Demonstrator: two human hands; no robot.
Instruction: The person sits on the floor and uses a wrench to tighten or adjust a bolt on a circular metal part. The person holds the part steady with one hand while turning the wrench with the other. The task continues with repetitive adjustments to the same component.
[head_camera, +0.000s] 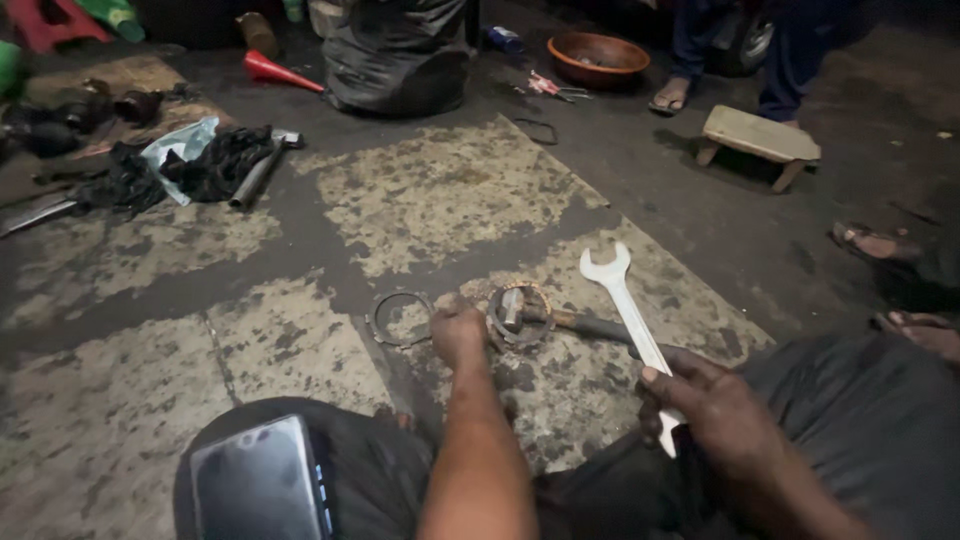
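My right hand (700, 400) grips the handle end of a large silver open-ended wrench (618, 295), its jaw pointing away from me. My left hand (458, 335) reaches forward with its fingers closed, pressed against the left rim of a round metal bearing ring (520, 315). A hammer (560, 320) lies on the floor with its head inside that ring. A thinner flat metal ring (400, 318) lies just left of my left hand. What the left fingers hold is hidden.
A phone (262, 485) rests on my left knee. Rags, a plastic bag and a metal pipe (255, 175) lie far left. A low wooden stool (760, 138), a brown bowl (598, 58), a black sack (398, 55) and other people's sandalled feet (880, 243) stand beyond and right.
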